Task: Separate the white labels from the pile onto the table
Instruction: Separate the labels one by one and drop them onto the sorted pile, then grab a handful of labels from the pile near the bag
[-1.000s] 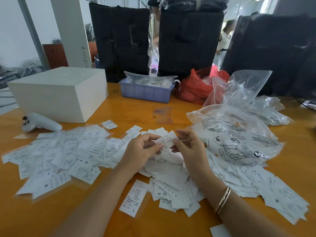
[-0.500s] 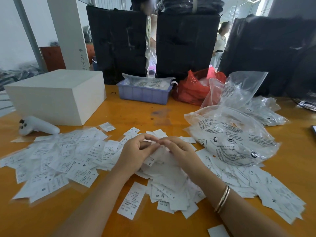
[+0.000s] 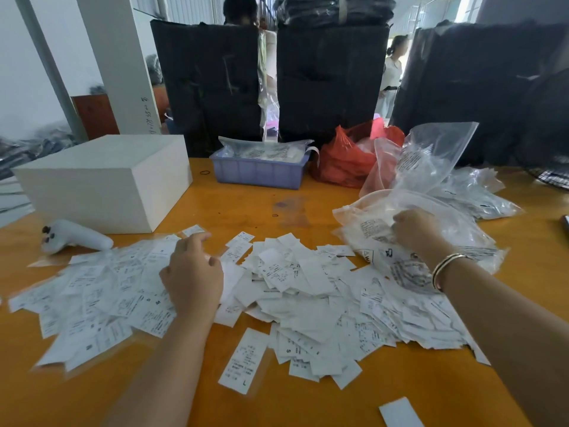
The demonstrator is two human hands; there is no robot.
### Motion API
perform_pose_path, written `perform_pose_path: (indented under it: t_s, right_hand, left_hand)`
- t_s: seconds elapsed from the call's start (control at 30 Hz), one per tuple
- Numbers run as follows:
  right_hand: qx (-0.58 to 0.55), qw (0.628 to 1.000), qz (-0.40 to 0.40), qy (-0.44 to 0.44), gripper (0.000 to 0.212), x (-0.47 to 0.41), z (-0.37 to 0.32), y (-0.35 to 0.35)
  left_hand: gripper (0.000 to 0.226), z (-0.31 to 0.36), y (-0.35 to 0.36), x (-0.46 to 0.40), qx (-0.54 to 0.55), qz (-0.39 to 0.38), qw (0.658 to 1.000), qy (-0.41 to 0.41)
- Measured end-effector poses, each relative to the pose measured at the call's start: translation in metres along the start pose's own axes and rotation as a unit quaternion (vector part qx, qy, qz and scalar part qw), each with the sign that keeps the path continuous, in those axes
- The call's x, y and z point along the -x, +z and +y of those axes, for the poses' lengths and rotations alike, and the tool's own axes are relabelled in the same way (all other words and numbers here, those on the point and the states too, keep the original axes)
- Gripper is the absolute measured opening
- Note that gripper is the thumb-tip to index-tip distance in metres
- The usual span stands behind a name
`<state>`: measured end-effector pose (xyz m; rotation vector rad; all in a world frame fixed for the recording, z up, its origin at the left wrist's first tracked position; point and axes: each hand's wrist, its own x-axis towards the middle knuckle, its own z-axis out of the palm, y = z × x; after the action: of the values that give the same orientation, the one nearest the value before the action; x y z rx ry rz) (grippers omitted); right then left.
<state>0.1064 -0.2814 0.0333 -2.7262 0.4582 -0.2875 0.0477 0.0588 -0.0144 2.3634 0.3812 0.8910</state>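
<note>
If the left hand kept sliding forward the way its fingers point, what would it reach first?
Probably the single label just past the left hand, at the far edge of the spread labels; beyond it, bare table. Depth is uncertain.

A garment packing workshop is indicated by black-wrapped bales [image 3: 329,84] stacked behind the table's [image 3: 234,208] far edge, where size labels [image 3: 304,291] and clear polybags [image 3: 431,167] are heaped.

Bare table [image 3: 246,208] lies open at frame centre, between the white box [image 3: 104,180] at left, the blue tray [image 3: 258,171] behind, and the clear bags [image 3: 431,211] at right. Labels [image 3: 308,288] cover the middle band. A white controller [image 3: 74,237] sits left. Bare wood also runs along the bottom edge.
</note>
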Motion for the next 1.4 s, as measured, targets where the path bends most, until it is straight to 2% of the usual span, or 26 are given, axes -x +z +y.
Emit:
perform_pose_path:
  t_s: [0.07, 0.23, 0.37, 0.5, 0.53, 0.6, 0.67, 0.7, 0.77, 0.87, 0.93, 1.0, 1.07, 1.17, 1.23, 1.33, 1.4]
  right_hand:
    - [0.023, 0.999, -0.021, -0.004, 0.028, 0.003, 0.004, 0.01]
    - [-0.053, 0.998, 0.04, 0.013, 0.016, 0.014, 0.001, 0.017]
    - [-0.104, 0.992, 0.066, -0.006, 0.016, 0.024, -0.005, 0.021]
    - [-0.12, 0.991, 0.031, -0.046, 0.017, 0.029, -0.013, 0.027]
    - [-0.12, 0.991, 0.043, -0.049, 0.018, 0.029, -0.014, 0.025]
    - [-0.146, 0.98, 0.127, -0.054, 0.02, 0.032, -0.017, 0.017]
    - [-0.205, 0.948, 0.223, -0.098, 0.016, 0.039, -0.024, 0.005]
    - [-0.237, 0.932, 0.241, -0.133, 0.014, 0.045, -0.03, 0.0]
    - [-0.28, 0.918, 0.183, -0.212, 0.01, 0.061, -0.048, -0.007]
    - [-0.306, 0.905, -0.003, -0.297, 0.008, 0.09, -0.075, 0.0]
    - [-0.35, 0.887, -0.084, -0.289, 0.012, 0.105, -0.086, 0.012]
    - [-0.407, 0.866, -0.134, -0.257, 0.01, 0.114, -0.092, 0.026]
    - [-0.427, 0.859, -0.153, -0.238, 0.012, 0.118, -0.094, 0.037]
    - [-0.42, 0.865, -0.149, -0.231, 0.016, 0.118, -0.093, 0.045]
    - [-0.39, 0.88, -0.125, -0.241, 0.013, 0.117, -0.089, 0.047]
    - [-0.288, 0.914, -0.069, -0.276, 0.022, 0.116, -0.075, 0.046]
    - [-0.148, 0.928, -0.086, -0.33, 0.037, 0.113, -0.063, 0.046]
  left_hand:
    - [0.038, 0.002, 0.0, 0.0, -0.037, 0.011, 0.999, 0.024]
    - [0.033, 0.009, 0.002, 0.006, -0.01, 0.003, 0.992, 0.122]
    - [0.03, 0.011, 0.005, 0.007, 0.006, -0.02, 0.99, 0.136]
    - [0.029, 0.011, 0.008, 0.008, 0.011, -0.04, 0.989, 0.145]
    - [0.029, 0.011, 0.008, 0.008, 0.012, -0.039, 0.989, 0.145]
    - [0.027, 0.012, 0.007, 0.008, 0.018, -0.035, 0.989, 0.144]
    - [0.024, 0.015, 0.005, 0.01, 0.043, -0.03, 0.986, 0.161]
    - [0.021, 0.018, 0.004, 0.011, 0.068, -0.033, 0.981, 0.177]
    - [0.016, 0.024, 0.002, 0.016, 0.14, -0.072, 0.966, 0.207]
    - [0.019, 0.029, -0.002, 0.021, 0.239, -0.206, 0.929, 0.191]
    - [0.024, 0.03, -0.004, 0.022, 0.272, -0.287, 0.903, 0.167]
    - [0.032, 0.031, -0.003, 0.024, 0.29, -0.332, 0.884, 0.157]
    - [0.029, 0.031, 0.001, 0.025, 0.292, -0.336, 0.882, 0.152]
    - [0.004, 0.029, 0.007, 0.023, 0.303, -0.307, 0.891, 0.138]
    - [0.005, 0.027, 0.008, 0.022, 0.318, -0.298, 0.893, 0.113]
    - [0.008, 0.027, 0.008, 0.021, 0.361, -0.279, 0.889, 0.036]
    - [0.009, 0.026, 0.009, 0.02, 0.382, -0.263, 0.886, -0.006]
